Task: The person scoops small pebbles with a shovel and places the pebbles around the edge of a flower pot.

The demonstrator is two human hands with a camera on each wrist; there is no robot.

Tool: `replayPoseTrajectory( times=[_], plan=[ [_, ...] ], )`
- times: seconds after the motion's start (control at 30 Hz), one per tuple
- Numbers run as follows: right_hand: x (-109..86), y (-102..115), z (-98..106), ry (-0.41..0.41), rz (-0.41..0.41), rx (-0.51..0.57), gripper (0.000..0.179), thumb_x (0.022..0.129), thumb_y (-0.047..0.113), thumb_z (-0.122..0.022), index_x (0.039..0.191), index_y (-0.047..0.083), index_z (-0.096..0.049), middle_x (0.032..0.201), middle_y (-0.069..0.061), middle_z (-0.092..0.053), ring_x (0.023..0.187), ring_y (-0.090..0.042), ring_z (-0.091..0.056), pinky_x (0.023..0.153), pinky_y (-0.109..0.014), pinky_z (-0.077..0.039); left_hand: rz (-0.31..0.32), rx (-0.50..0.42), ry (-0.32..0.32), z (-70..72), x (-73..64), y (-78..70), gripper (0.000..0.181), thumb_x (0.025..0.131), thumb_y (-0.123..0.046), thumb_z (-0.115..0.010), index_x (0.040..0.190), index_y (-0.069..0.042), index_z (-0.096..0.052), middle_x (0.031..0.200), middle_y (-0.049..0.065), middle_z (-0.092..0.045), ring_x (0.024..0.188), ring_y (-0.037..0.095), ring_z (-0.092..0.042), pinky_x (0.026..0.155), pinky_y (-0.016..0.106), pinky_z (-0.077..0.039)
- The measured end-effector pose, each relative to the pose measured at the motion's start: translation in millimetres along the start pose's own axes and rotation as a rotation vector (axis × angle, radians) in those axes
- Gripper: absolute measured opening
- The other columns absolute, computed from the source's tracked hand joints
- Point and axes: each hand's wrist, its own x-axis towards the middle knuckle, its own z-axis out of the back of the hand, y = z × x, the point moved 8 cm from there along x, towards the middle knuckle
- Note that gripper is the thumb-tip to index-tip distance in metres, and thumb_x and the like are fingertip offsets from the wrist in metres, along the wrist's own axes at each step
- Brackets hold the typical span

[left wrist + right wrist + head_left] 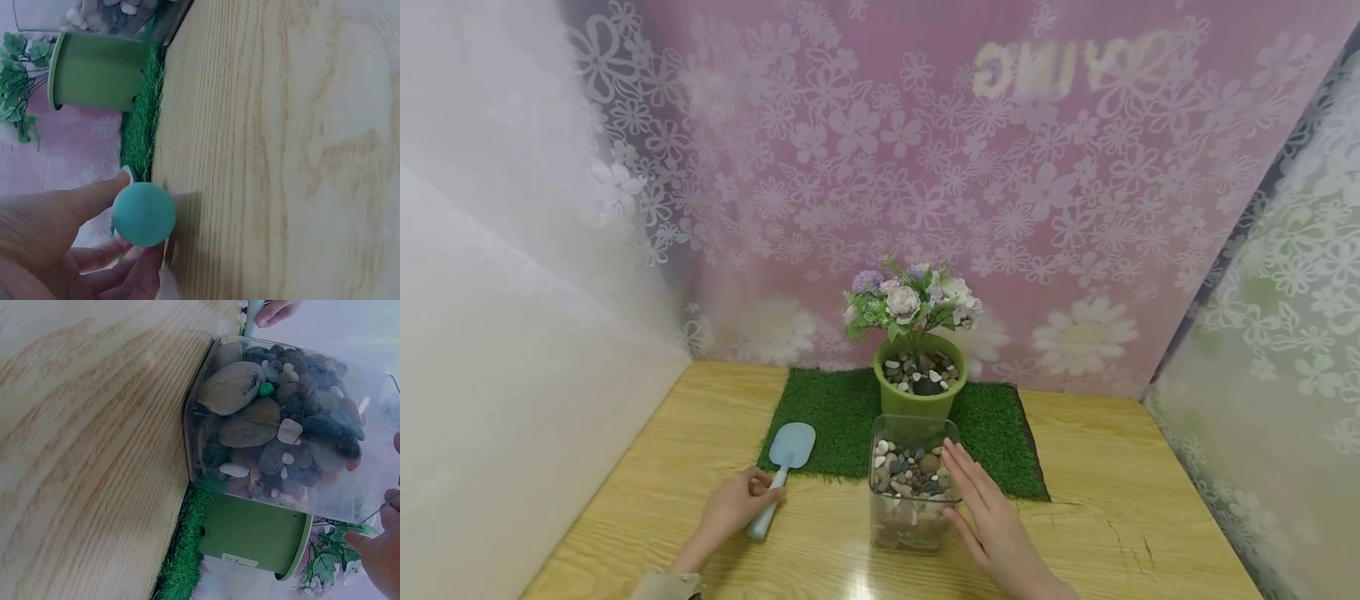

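In the head view my left hand [737, 504] pinches the handle of a light blue toy trowel [792, 446], thumb on one side and fingers on the other. The rounded end of the trowel's handle [144, 214] faces the left wrist camera. The trowel's blade points away, overlapping the edge of the grass mat. A clear square container [916, 525] partly filled with mixed pebbles [910, 475] stands to the right of the trowel. My right hand [996, 533] lies against the container's right side, its fingers extended along the rim and the thumb lower down.
Behind the container a green flowerpot [917, 404] with artificial flowers [902, 304] and pebbles stands on a green grass mat [831, 408]. Everything sits on a wooden table [1105, 483]. A pink floral curtain [910, 167] hangs behind, with pale sheets at both sides.
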Motion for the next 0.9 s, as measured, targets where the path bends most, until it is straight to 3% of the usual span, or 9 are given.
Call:
replayPoseTrajectory(
  times=[0.3, 0.6, 0.8, 0.9],
  plan=[
    [-1.4, -0.6, 0.1, 0.011, -0.023, -0.014, 0.072, 0.096, 0.013, -0.067, 0.158, 0.002, -0.031, 0.161, -0.018, -0.034, 0.151, -0.028, -0.029, 0.122, -0.021, -0.010, -0.013, -0.047, 0.031, -4.8, -4.3, -2.4, 0.029, 0.083, -0.033, -0.084, 0.090, -0.009, -0.070, 0.071, -0.003, -0.063, 0.054, 0.011, -0.057, 0.051, 0.027, -0.046],
    [0.6, 1.6, 3.4, 0.034, -0.009, -0.022, 0.063, 0.102, 0.022, -0.062, 0.156, 0.003, -0.037, 0.160, -0.015, -0.037, 0.149, -0.030, -0.032, 0.122, -0.023, -0.009, -0.016, -0.035, 0.034, -3.9, -6.3, 0.9, 0.030, 0.083, -0.035, -0.084, 0.090, -0.009, -0.070, 0.071, -0.004, -0.064, 0.052, 0.011, -0.058, 0.050, 0.026, -0.047],
    [4.3, -2.5, 12.4, 0.062, -0.015, -0.006, 0.071, 0.093, 0.019, -0.073, 0.156, 0.009, -0.040, 0.159, -0.012, -0.040, 0.148, -0.029, -0.035, 0.122, -0.024, -0.009, -0.031, -0.061, 0.022, 4.7, -2.2, -2.5, 0.025, 0.094, -0.031, -0.074, 0.093, -0.006, -0.070, 0.072, -0.002, -0.065, 0.058, 0.011, -0.060, 0.051, 0.027, -0.049],
    [4.1, -10.4, 17.9, 0.087, -0.048, -0.012, 0.078, 0.089, 0.021, -0.077, 0.156, 0.009, -0.040, 0.161, -0.010, -0.037, 0.148, -0.028, -0.034, 0.123, -0.024, -0.009, -0.091, -0.032, 0.013, 11.2, 4.3, -7.9, 0.017, 0.098, -0.024, -0.069, 0.094, -0.008, -0.071, 0.073, -0.003, -0.066, 0.064, 0.010, -0.062, 0.056, 0.027, -0.050]
  ],
)
